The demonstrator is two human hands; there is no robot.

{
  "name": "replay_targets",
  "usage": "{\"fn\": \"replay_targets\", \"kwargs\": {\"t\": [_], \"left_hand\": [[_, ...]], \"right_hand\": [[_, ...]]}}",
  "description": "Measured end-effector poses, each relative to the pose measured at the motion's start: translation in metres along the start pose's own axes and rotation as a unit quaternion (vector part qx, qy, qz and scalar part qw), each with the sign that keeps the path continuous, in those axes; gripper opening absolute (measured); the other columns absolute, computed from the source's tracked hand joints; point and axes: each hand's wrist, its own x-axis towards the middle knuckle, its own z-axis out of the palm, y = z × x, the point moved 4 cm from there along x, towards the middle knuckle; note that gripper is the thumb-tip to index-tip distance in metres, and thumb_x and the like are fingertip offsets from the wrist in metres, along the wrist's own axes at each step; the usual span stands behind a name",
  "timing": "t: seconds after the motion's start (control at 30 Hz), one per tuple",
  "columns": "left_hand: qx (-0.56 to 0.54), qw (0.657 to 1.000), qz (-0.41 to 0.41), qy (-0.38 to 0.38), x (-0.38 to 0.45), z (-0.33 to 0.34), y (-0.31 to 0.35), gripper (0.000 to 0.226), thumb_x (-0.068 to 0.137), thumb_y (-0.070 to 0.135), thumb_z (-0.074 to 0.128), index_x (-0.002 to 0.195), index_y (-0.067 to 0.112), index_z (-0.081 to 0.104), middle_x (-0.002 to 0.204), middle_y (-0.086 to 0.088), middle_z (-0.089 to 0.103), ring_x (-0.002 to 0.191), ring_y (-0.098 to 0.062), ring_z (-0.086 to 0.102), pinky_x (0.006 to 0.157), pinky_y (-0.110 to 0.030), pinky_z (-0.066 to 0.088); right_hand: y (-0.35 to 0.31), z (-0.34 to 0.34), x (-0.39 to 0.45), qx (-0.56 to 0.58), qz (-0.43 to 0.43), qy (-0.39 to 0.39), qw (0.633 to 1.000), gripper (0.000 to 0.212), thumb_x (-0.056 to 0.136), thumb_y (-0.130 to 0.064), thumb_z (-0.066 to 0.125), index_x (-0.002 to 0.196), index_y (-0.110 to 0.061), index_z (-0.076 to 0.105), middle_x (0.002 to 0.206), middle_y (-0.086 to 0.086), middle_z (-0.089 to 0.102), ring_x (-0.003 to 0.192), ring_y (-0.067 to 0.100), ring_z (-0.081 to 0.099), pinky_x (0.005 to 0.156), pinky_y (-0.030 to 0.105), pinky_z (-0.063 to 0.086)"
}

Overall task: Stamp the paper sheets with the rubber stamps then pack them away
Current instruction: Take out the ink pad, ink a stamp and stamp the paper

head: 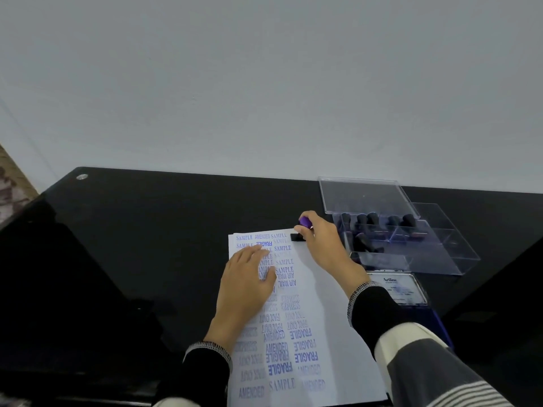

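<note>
The clear plastic box (411, 245) stands open on the black table (147, 230), holding several dark-handled stamps (379, 221) in its compartments. The right hand (321, 239) grips a purple-topped stamp (302, 227) at the paper's (323, 304) far corner. The left hand (246, 280) lies flat, fingers straight, on the paper.

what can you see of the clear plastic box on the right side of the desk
The clear plastic box sits on the black desk at the right, past the paper sheet. Its transparent hinged lid stands open, tilted back. Inside, dividers form compartments; several dark-handled rubber stamps stand in the left ones, while the right ones look empty. Neither hand touches it.
</note>
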Motion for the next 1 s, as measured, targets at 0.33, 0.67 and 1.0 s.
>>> {"fn": "replay_targets", "kwargs": {"t": [0.33, 0.67, 1.0], "left_hand": [[0.003, 1.0, -0.008, -0.003, -0.0002, -0.0003, 0.001, 0.048, 0.095, 0.046, 0.049, 0.139, 0.028, 0.046, 0.147, 0.014, 0.04, 0.137, -0.004, 0.031, 0.113, -0.025, 0.022], [0.004, 1.0, -0.011, -0.007, 0.0013, 0.0005, 0.0003, 0.048, 0.094, 0.047, 0.05, 0.138, 0.029, 0.047, 0.146, 0.015, 0.04, 0.136, -0.004, 0.031, 0.113, -0.026, 0.022], [0.01, 1.0, -0.017, -0.009, 0.0016, 0.0008, 0.0009, 0.049, 0.094, 0.048, 0.05, 0.139, 0.03, 0.046, 0.147, 0.016, 0.039, 0.137, -0.003, 0.029, 0.113, -0.024, 0.019]], "right_hand": [[0.0002, 0.0032, -0.0029, -0.051, -0.01, -0.015, 0.999, 0.014, 0.097, -0.023, 0.051, 0.108, -0.015, 0.05, 0.097, -0.001, 0.055, 0.088, 0.013, 0.052, 0.073, 0.022, 0.044], [0.0, 0.006, -0.0042, -0.063, -0.015, 0.004, 0.998, 0.019, 0.096, -0.022, 0.052, 0.113, -0.014, 0.05, 0.099, -0.003, 0.053, 0.09, 0.012, 0.051, 0.074, 0.02, 0.04], [-0.0017, 0.0058, 0.0012, -0.09, -0.016, 0.005, 0.996, 0.018, 0.096, -0.022, 0.051, 0.113, -0.013, 0.05, 0.103, 0.003, 0.057, 0.09, 0.015, 0.052, 0.075, 0.026, 0.046]]}}
